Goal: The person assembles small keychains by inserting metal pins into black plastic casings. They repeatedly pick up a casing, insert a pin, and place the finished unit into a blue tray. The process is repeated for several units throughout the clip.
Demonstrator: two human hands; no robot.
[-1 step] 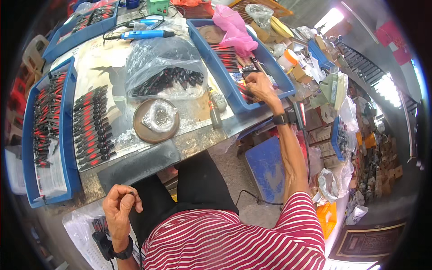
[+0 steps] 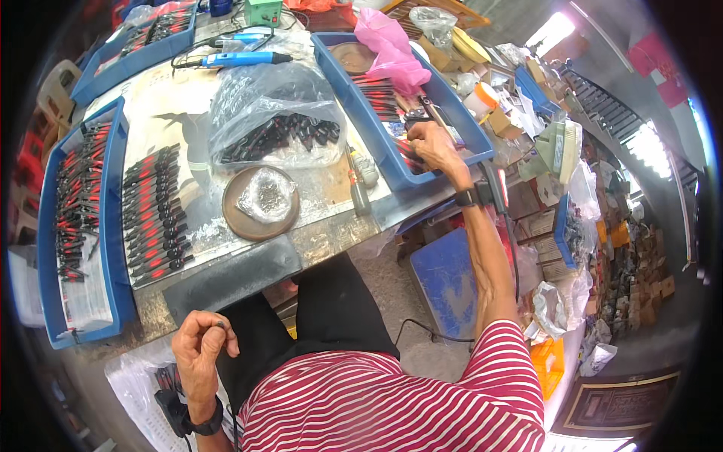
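My right hand reaches into the near end of the blue tray at the right. Its fingers are curled down beside red-and-black handled pieces; whatever they grip is hidden. Close to my lap, below the table's front edge, my left hand is closed with thumb and fingers together. A tiny dark bit shows at its fingertips, too small to name. Rows of red-and-black handled tools lie on the table at the left. An open clear plastic bag holds many more black-and-red pieces.
A round brown dish with a clear-wrapped lump stands near the front edge, beside a screwdriver. Another blue tray full of tools is at the left. A blue electric screwdriver lies behind the bag; a pink bag drapes over the right tray.
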